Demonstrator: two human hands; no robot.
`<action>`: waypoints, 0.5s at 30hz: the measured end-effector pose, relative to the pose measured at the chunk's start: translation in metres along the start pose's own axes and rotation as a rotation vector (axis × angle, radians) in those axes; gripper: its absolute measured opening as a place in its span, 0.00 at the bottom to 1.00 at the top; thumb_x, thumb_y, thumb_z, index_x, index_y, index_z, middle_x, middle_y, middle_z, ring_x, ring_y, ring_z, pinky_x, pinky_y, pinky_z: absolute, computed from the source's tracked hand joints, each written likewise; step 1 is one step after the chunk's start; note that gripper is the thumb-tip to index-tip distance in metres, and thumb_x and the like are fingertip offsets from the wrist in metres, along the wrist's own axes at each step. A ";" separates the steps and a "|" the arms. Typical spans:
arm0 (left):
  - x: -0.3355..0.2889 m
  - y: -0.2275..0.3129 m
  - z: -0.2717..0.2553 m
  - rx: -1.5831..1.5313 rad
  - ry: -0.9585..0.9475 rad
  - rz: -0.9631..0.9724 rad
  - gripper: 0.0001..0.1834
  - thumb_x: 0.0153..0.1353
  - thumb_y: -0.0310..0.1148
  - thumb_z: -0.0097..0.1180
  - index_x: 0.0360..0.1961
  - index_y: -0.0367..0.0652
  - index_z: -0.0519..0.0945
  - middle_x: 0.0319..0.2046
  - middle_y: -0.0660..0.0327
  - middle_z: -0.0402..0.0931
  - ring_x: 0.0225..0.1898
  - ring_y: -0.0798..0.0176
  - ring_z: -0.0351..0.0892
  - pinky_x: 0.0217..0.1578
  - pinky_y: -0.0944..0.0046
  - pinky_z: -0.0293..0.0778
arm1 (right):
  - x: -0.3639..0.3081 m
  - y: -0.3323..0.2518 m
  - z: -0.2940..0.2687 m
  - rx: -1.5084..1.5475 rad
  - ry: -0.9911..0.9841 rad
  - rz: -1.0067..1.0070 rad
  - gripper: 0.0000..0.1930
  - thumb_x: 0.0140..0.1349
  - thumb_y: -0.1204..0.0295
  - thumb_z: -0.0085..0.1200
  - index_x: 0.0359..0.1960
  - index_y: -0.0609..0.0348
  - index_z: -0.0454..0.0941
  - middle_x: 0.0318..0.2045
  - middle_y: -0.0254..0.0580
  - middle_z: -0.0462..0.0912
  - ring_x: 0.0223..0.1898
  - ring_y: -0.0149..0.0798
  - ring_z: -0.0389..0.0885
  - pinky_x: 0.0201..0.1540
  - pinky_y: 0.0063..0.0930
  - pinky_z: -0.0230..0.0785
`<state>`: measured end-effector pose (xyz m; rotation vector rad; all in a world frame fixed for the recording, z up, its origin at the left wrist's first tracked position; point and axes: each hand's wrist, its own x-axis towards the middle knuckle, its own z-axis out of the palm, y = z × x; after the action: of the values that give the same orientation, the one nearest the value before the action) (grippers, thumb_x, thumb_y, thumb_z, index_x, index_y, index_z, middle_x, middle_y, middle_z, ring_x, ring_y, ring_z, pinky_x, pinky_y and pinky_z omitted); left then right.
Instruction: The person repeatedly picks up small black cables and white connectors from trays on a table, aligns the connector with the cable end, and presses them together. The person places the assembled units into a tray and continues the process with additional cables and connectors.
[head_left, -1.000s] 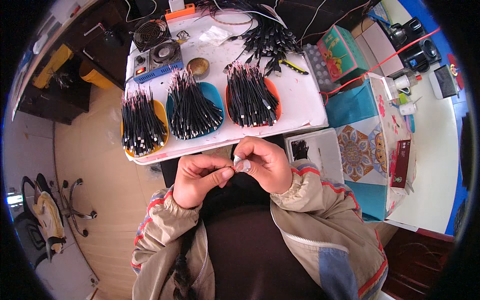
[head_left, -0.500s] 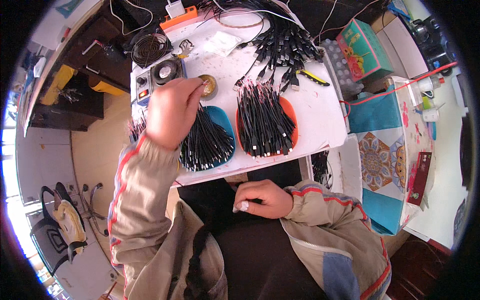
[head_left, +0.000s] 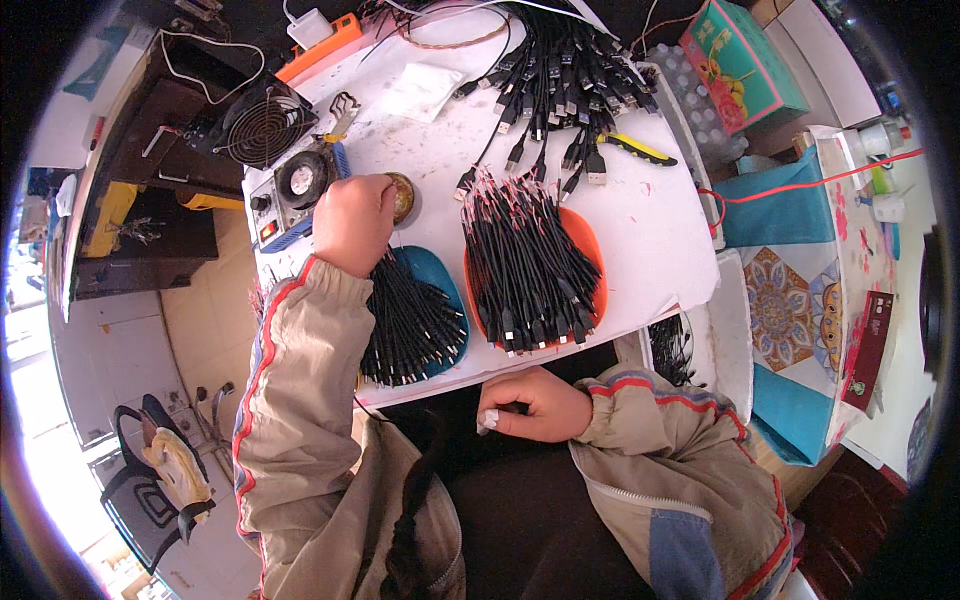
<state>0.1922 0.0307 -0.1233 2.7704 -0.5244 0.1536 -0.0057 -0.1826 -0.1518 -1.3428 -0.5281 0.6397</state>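
Note:
My left hand is closed in a pinch beside a small round tin with a brownish, shiny inside. Whatever the fingertips hold is hidden by the hand. Below that hand lies a blue tray filled with short black cables with light metal tips. An orange tray to its right carries another dense bundle of black cables, their reddish-white wire ends pointing away from me. Near my lap, my right hand rests loosely curled, with white wrapping on a fingertip and nothing visible in it.
A device with a round black fan and a red switch stands left of the tin. More black USB cables are heaped at the back, near yellow-black cutters. An orange power strip lies at the far left edge.
The view has shifted, so the table sits lower and more turned. My left hand is now lower against the tin, beside it rather than over its near edge. The right hand stays curled.

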 end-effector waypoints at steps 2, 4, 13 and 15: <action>0.002 0.001 0.001 0.018 -0.006 -0.007 0.10 0.56 0.35 0.54 0.26 0.40 0.81 0.25 0.49 0.78 0.29 0.44 0.79 0.33 0.49 0.75 | 0.002 0.002 -0.002 -0.009 -0.005 -0.004 0.09 0.63 0.69 0.53 0.35 0.63 0.77 0.26 0.42 0.75 0.25 0.35 0.72 0.29 0.29 0.65; 0.004 0.001 0.001 0.040 -0.017 -0.022 0.10 0.56 0.36 0.54 0.26 0.40 0.81 0.25 0.49 0.78 0.29 0.44 0.79 0.33 0.49 0.75 | 0.002 0.004 -0.003 -0.008 -0.001 0.000 0.08 0.62 0.69 0.53 0.35 0.63 0.77 0.26 0.42 0.75 0.25 0.36 0.73 0.29 0.29 0.65; 0.007 0.005 0.005 0.083 -0.023 -0.042 0.10 0.56 0.36 0.54 0.27 0.40 0.81 0.24 0.48 0.78 0.29 0.43 0.79 0.32 0.49 0.75 | 0.004 0.013 -0.004 0.010 -0.024 0.008 0.08 0.60 0.70 0.54 0.33 0.64 0.78 0.25 0.44 0.76 0.26 0.38 0.74 0.30 0.31 0.66; 0.008 0.005 0.005 0.086 -0.020 -0.053 0.10 0.57 0.36 0.54 0.27 0.40 0.81 0.24 0.48 0.78 0.29 0.43 0.79 0.32 0.49 0.75 | 0.005 0.014 -0.003 0.002 -0.022 -0.004 0.08 0.60 0.70 0.54 0.33 0.64 0.78 0.25 0.44 0.76 0.26 0.38 0.74 0.30 0.32 0.66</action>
<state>0.1976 0.0215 -0.1256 2.8691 -0.4584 0.1396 -0.0019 -0.1801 -0.1661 -1.3336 -0.5481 0.6520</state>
